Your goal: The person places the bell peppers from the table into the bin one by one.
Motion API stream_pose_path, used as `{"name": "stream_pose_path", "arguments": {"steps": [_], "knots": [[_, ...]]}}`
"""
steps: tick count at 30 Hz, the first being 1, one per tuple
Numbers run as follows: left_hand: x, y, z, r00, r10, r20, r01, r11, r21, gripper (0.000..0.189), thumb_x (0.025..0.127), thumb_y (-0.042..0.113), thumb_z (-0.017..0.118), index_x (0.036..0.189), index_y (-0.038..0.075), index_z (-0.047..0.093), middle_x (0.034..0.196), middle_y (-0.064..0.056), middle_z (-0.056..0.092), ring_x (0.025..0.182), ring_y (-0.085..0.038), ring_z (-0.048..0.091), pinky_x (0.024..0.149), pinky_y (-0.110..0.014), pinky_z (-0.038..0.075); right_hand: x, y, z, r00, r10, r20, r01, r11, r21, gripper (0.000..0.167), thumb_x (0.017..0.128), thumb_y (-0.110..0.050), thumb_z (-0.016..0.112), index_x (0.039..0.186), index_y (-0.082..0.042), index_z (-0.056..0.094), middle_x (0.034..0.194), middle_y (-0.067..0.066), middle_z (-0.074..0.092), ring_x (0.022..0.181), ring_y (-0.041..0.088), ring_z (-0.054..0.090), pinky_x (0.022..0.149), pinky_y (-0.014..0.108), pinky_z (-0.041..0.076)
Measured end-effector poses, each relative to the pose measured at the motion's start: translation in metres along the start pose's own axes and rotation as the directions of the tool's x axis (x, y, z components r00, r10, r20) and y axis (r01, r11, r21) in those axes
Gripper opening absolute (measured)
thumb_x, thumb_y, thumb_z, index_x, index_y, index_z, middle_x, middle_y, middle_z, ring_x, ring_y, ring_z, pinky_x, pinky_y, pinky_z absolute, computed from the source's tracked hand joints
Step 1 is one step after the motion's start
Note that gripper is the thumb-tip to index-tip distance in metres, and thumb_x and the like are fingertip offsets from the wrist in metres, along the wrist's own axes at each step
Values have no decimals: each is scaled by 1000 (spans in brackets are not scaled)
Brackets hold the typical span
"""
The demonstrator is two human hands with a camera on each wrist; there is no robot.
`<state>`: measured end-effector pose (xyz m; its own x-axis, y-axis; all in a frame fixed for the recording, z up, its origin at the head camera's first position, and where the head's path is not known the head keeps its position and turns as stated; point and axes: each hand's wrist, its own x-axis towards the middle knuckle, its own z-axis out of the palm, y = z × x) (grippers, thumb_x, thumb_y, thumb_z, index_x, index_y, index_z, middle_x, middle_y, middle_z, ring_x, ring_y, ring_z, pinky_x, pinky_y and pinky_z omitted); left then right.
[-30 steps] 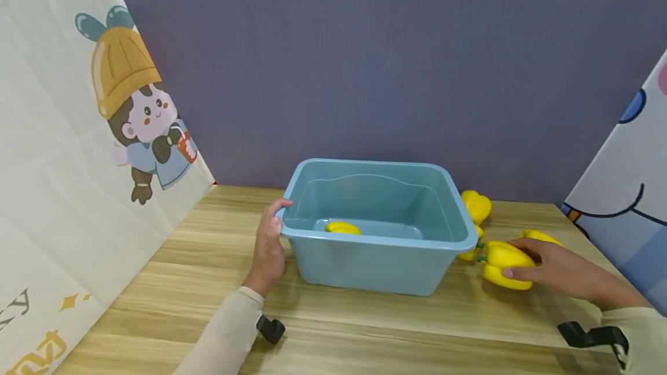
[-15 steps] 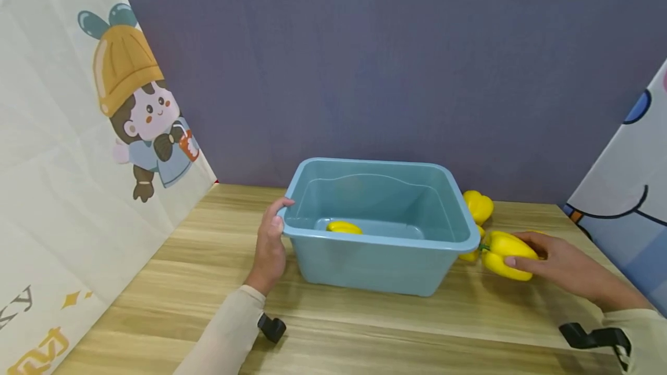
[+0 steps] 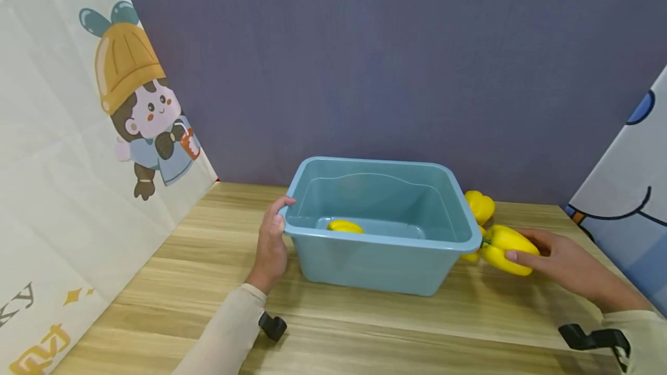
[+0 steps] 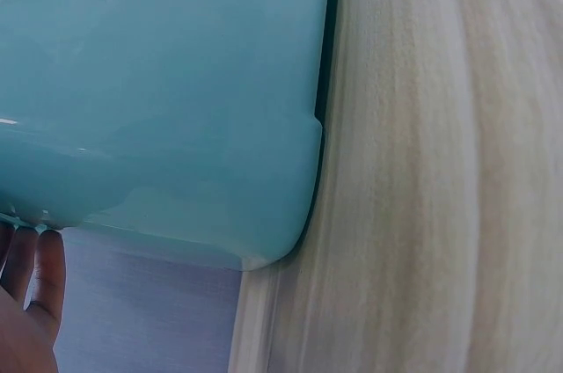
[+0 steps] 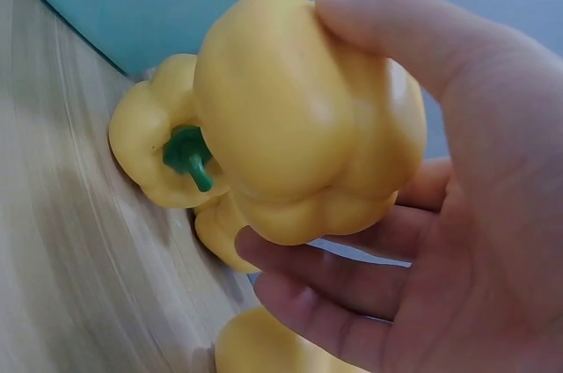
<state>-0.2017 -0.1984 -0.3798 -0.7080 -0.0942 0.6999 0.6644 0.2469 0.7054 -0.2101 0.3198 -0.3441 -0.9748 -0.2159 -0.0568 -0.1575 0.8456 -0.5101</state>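
A blue plastic tub (image 3: pixel 367 265) stands on the table, and one yellow bell pepper (image 3: pixel 345 226) lies on its floor. My left hand (image 3: pixel 269 250) grips the tub's left rim, fingers over the edge; in the left wrist view a few fingers (image 4: pixel 50 276) show at the rim. Beside the tub's right end, my right hand (image 3: pixel 568 265) holds another yellow bell pepper (image 3: pixel 506 249) between thumb and fingers, stem toward the tub. The right wrist view shows this bell pepper (image 5: pixel 299 118) in front of a green-stemmed bell pepper (image 5: pixel 141 140), partly hiding it.
Behind the tub's right corner sits a yellow bell pepper (image 3: pixel 480 207). One more bell pepper (image 5: pixel 264 345) shows below my right fingers in the right wrist view. A grey-blue panel (image 3: pixel 365 62) closes off the back, with printed sheets (image 3: pixel 47 132) at the sides.
My right hand has raised its bell pepper a little and tilted it, now overlapping the tub's right rim corner in view. My left hand keeps its grip on the tub.
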Motion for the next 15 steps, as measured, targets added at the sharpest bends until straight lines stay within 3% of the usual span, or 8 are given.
{"name": "stream_pose_path", "arguments": {"steps": [15], "knots": [[-1,-2,-1,1000,13,1,-13,1000,-8,45,101,23,27,130,1,53,134,-20,51,119,-31,47,98,-49,35,-1,-4,-2,997,26,-76,-26,1000,-4,88,98,-54,55,145,16,34,131,38,49,101,38,57,71,39,52]]}}
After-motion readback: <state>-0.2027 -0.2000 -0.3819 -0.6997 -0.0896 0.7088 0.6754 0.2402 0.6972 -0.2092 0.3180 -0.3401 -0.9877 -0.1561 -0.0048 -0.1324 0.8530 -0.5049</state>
